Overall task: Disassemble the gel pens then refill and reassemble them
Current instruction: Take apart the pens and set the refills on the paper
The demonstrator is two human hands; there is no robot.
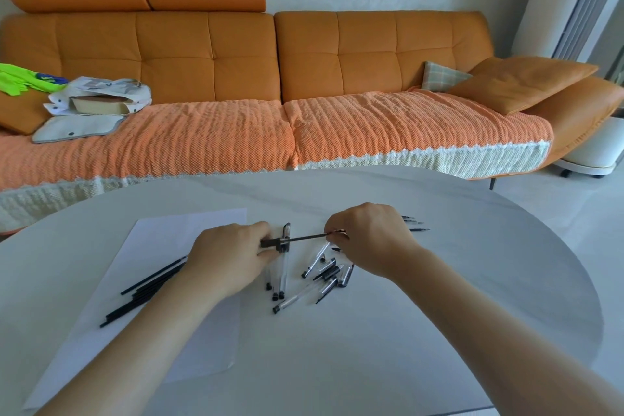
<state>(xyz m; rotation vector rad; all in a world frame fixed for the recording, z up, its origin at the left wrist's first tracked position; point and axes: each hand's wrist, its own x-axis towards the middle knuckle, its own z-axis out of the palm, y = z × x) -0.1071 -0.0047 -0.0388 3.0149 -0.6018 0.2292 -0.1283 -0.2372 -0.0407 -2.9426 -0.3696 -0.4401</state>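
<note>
The left hand [233,252] grips a pen [270,242]. The right hand [369,236], at three o'clock, pinches its black refill [305,239].

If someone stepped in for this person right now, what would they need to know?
Left hand grips a black pen piece; right hand pinches the refill that meets it.
Other refills lie on the paper; clear barrels and caps lie loose on the table.
Done: several pens taken apart. Left: refilling and reassembly, apparently.
</note>
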